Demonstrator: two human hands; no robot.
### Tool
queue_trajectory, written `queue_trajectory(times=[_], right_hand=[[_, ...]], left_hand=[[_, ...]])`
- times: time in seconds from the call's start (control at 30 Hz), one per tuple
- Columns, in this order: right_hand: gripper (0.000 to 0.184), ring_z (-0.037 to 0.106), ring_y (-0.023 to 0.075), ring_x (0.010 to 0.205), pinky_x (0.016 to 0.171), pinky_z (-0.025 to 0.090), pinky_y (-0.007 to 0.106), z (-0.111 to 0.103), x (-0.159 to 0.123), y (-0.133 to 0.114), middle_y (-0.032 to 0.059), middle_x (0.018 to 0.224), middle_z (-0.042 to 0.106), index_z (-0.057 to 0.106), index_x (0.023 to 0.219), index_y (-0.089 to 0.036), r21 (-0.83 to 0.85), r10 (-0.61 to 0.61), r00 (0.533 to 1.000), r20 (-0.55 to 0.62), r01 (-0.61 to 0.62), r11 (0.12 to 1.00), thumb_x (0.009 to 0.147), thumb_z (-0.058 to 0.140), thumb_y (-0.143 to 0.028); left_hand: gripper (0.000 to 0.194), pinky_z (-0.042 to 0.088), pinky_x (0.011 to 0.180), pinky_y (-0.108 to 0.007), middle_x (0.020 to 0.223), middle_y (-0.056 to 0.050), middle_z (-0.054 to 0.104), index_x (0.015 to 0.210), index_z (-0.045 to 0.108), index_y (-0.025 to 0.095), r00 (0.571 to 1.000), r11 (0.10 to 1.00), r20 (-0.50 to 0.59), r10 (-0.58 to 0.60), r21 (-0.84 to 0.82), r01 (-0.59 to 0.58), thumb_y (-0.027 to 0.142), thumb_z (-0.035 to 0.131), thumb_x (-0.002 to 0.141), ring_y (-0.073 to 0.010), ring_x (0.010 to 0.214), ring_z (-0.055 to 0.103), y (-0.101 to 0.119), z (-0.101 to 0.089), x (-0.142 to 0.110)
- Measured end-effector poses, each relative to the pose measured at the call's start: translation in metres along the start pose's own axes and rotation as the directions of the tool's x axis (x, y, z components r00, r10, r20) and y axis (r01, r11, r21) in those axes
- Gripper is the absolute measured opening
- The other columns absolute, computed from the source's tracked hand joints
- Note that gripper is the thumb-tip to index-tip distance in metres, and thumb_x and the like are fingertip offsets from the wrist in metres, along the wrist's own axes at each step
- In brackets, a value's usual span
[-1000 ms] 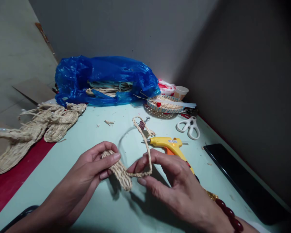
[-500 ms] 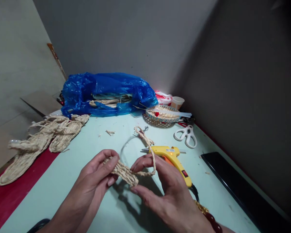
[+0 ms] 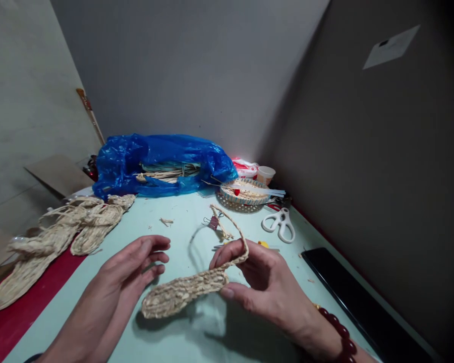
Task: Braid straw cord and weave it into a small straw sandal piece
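Note:
A small sole of coiled, braided straw point(image 3: 181, 295) hangs tilted above the table, pinched at its right end by my right hand point(image 3: 257, 277). From that end a loose straw braid point(image 3: 232, 222) loops up over the index finger and away toward a dark binder clip point(image 3: 213, 222). My left hand point(image 3: 139, 267) is off to the left of the sole, fingers apart and holding nothing. Behind my right hand the yellow glue gun point(image 3: 264, 244) is mostly hidden; only bits of its top and nozzle show.
Finished-looking straw sandals point(image 3: 56, 232) lie at the left. At the back are a blue plastic bag point(image 3: 162, 146) with straw inside, a round woven basket point(image 3: 245, 194) and a paper cup point(image 3: 266, 175). White-handled scissors point(image 3: 280, 224) and a long black object point(image 3: 348, 297) lie to the right.
My left hand has let go of the straw sole and moved left. My right hand keeps hold, and the sole now shows its full length. The camera view has tilted up slightly.

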State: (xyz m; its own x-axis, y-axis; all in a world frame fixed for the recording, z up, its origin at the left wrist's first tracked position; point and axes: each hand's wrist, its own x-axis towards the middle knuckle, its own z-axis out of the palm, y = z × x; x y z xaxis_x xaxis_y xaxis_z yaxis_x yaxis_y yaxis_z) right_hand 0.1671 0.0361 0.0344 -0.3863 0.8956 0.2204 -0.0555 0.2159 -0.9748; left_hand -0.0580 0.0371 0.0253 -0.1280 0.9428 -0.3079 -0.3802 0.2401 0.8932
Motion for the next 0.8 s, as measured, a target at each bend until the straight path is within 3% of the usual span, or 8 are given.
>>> queue_trajectory(times=[0.13,0.23,0.33,0.43,0.53,0.6,0.8], right_hand=[[0.02,0.06,0.0202,0.09,0.084,0.046,0.035,-0.003,0.002,0.003,0.0039,0.093,0.067,0.068,0.094,-0.02,0.069,-0.036,0.997,0.072,0.031,0.997,0.079,0.08,-0.025],[0.022,0.06,0.0203,0.092,0.085,0.046,0.035,-0.006,0.003,0.008,0.004,0.095,0.068,0.068,0.095,-0.02,0.098,-0.044,0.994,0.1,0.034,0.995,0.079,0.081,-0.028],[0.022,0.061,0.0193,0.093,0.087,0.047,0.034,-0.006,0.003,0.009,0.0037,0.096,0.069,0.068,0.096,-0.02,0.1,-0.03,0.992,0.123,0.018,0.995,0.079,0.081,-0.027],[0.02,0.061,0.0182,0.09,0.086,0.047,0.033,-0.005,0.002,0.007,0.0031,0.094,0.07,0.068,0.094,-0.019,0.03,-0.015,0.991,0.136,0.011,1.0,0.08,0.08,-0.027],[0.02,0.063,0.0188,0.089,0.085,0.048,0.033,-0.002,-0.001,0.005,0.0033,0.093,0.071,0.068,0.094,-0.019,-0.07,0.015,0.991,0.135,-0.005,0.998,0.081,0.079,-0.029],[0.021,0.063,0.0196,0.089,0.085,0.049,0.034,-0.001,-0.003,0.005,0.0039,0.094,0.071,0.068,0.096,-0.018,-0.106,0.02,0.99,0.142,-0.005,0.994,0.082,0.077,-0.031],[0.019,0.065,0.0193,0.092,0.088,0.049,0.033,-0.002,-0.003,0.001,0.0041,0.095,0.071,0.071,0.096,-0.018,-0.193,-0.022,0.985,0.17,0.055,0.98,0.083,0.077,-0.03]], left_hand=[[0.016,0.052,0.074,-0.016,0.086,0.002,0.065,0.088,0.072,0.025,0.998,0.997,-0.028,0.056,0.055,-0.054,0.019,0.079,0.074,-0.0127,0.081,0.058,0.003,-0.002,0.001],[0.017,0.05,0.07,-0.018,0.078,0.003,0.063,0.088,0.071,0.024,0.998,0.992,0.059,0.034,0.12,-0.041,0.018,0.079,0.074,-0.0121,0.074,0.056,0.001,-0.001,0.0],[0.005,0.044,0.06,-0.019,0.066,0.003,0.058,0.081,0.073,0.023,0.98,0.965,0.199,-0.004,0.257,-0.048,0.027,0.073,0.079,-0.0123,0.064,0.052,-0.002,0.003,-0.003],[0.018,0.044,0.064,-0.022,0.068,0.001,0.064,0.081,0.076,0.026,0.939,0.858,0.341,0.055,0.465,-0.219,0.041,0.066,0.084,-0.0157,0.068,0.058,-0.003,0.007,-0.011],[0.017,0.046,0.072,-0.025,0.082,0.0,0.074,0.083,0.08,0.032,0.88,0.767,0.458,0.127,0.517,-0.38,0.044,0.068,0.082,-0.0206,0.079,0.066,-0.003,0.01,-0.019],[0.016,0.046,0.069,-0.025,0.079,0.0,0.074,0.082,0.081,0.033,0.866,0.765,0.48,0.14,0.503,-0.402,0.042,0.069,0.081,-0.0202,0.074,0.067,-0.004,0.012,-0.022],[0.015,0.047,0.065,-0.025,0.073,0.0,0.073,0.077,0.083,0.034,0.882,0.751,0.454,0.126,0.537,-0.384,0.044,0.071,0.077,-0.0203,0.068,0.066,-0.004,0.012,-0.023]])
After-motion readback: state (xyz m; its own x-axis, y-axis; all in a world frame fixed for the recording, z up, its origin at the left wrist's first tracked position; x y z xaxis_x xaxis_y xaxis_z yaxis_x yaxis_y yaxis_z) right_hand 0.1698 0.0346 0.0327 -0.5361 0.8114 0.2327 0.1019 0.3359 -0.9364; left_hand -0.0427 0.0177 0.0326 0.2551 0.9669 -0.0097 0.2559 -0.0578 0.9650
